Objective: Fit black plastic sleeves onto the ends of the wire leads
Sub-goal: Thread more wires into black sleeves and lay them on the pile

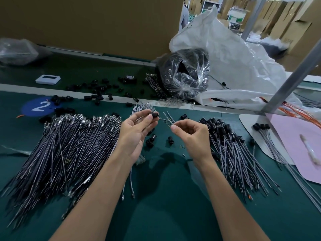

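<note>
Green bench (pixel 165 197): unsleeved leads (pixel 69 145) heaped left, sleeved leads (pixel 231 153) heaped right. Left hand (pixel 137 133), fingers curled, pinches one black sleeve (pixel 154 115) at the fingertips, raised above the bench between the heaps. Right hand (pixel 192 134) pinches a wire lead (pixel 165 121) between thumb and forefinger. The lead's long axis runs from that pinch up-left, its end at the sleeve; whether it has entered cannot be told. Judgement: lead light, thin, springy — grip close to the end; sleeve small, rigid, likely slippery.
</note>
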